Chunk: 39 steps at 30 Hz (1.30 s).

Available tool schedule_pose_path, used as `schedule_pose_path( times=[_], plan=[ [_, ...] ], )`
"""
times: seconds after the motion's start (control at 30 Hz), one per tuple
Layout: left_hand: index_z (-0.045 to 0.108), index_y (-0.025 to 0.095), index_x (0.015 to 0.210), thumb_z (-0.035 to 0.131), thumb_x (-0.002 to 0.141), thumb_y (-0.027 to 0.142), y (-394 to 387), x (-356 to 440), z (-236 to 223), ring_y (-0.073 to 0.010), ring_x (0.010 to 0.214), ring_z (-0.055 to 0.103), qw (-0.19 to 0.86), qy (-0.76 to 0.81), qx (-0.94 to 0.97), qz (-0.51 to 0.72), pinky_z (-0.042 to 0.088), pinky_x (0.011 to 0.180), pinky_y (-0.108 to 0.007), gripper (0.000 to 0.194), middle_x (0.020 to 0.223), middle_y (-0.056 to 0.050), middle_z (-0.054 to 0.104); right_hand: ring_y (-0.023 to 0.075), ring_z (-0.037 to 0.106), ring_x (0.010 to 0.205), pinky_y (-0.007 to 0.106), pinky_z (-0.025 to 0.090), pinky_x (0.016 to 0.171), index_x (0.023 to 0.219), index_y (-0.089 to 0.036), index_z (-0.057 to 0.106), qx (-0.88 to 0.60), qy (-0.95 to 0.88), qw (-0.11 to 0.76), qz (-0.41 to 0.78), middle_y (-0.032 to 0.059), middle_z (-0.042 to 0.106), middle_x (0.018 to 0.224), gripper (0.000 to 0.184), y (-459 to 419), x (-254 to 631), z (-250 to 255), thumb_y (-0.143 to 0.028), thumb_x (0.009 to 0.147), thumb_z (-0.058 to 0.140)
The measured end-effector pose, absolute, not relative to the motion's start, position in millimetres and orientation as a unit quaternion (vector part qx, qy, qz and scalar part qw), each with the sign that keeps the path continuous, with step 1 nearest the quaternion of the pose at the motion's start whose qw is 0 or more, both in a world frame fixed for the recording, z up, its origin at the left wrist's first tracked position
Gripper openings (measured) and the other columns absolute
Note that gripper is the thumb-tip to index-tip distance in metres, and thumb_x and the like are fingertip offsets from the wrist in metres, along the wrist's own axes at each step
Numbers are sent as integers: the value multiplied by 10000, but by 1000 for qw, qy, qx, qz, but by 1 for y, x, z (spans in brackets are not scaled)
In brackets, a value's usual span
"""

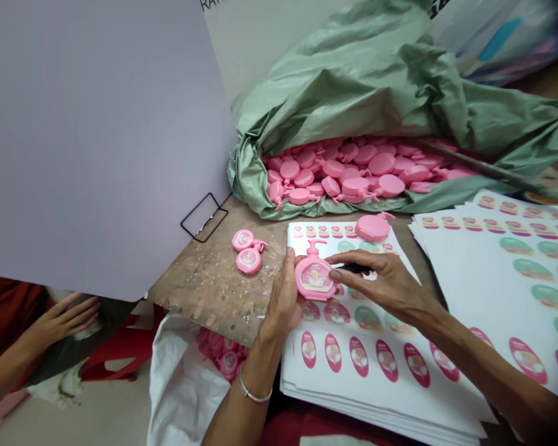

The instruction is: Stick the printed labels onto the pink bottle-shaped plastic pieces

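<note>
Currently the two hands work close together, with a pink pump bottle (313, 279) held between them over the printed sheets. The left hand (283, 296), a silver bangle (255, 388) at its wrist, is closed around the bottle's left side and keeps it upright. The right hand (385, 280) reaches in from the right, only partly curled, its fingertips (339, 259) against the bottle's upper right edge. A small black item (353, 269) sits under those fingers, too hidden to name, and whether it is gripped cannot be told. The bottle's face bears an oval label with a baby picture. Beneath both hands lies a label sheet (353, 365) printed with rows of pink and green ovals. Just past the right fingers, a second pink bottle (372, 227) lies flat on that sheet. Right of the right hand sits a stack of label sheets (506, 291). Left of the left hand, two labelled pink bottles (247, 250) lie on a scarred wooden table (204, 291). Beyond the hands, a green woven sack (353, 80) is folded open around a heap of unlabelled pink bottles (353, 173). Below the left hand, a white plastic bag (181, 384) sits beside more pink bottles (223, 353). Far left, a co-worker's open hand (67, 319) shows beneath a lavender board (93, 136).
</note>
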<state>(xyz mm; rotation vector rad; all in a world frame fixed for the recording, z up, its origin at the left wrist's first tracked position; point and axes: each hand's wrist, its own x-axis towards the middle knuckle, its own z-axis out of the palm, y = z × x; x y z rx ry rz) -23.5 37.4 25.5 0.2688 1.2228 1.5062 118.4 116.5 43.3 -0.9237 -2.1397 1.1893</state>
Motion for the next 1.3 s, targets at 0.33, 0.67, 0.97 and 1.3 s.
schedule_pose_path(
  times=[0.33,0.67,0.97,1.3],
  plan=[
    [662,106,981,411,933,535,40,-23,30,-199,802,680,567,517,102,633,589,631,-290,499,907,-102,698,142,591,700,257,467,609,903,-246,750,-343,-791,259,436,2,717,825,255,117,118,45,-460,783,680],
    [649,113,1030,394,898,622,38,-23,31,-215,797,685,594,477,130,635,597,614,-314,585,926,-102,691,137,589,662,259,469,582,894,-243,745,-350,-792,265,423,3,719,815,263,115,118,46,-470,784,671],
    [558,149,1098,777,700,222,21,-31,28,-203,859,660,617,442,266,594,589,719,-341,460,980,-56,639,342,652,960,519,491,854,1204,-163,600,-409,-846,296,170,140,697,1045,670,117,123,40,-603,704,676],
    [552,142,1148,736,747,260,16,-30,30,-244,867,685,699,383,219,563,586,724,-375,457,968,-127,695,244,634,1016,383,513,885,1171,-190,572,-424,-757,362,342,103,657,1122,576,144,111,31,-574,751,662]
  ],
)
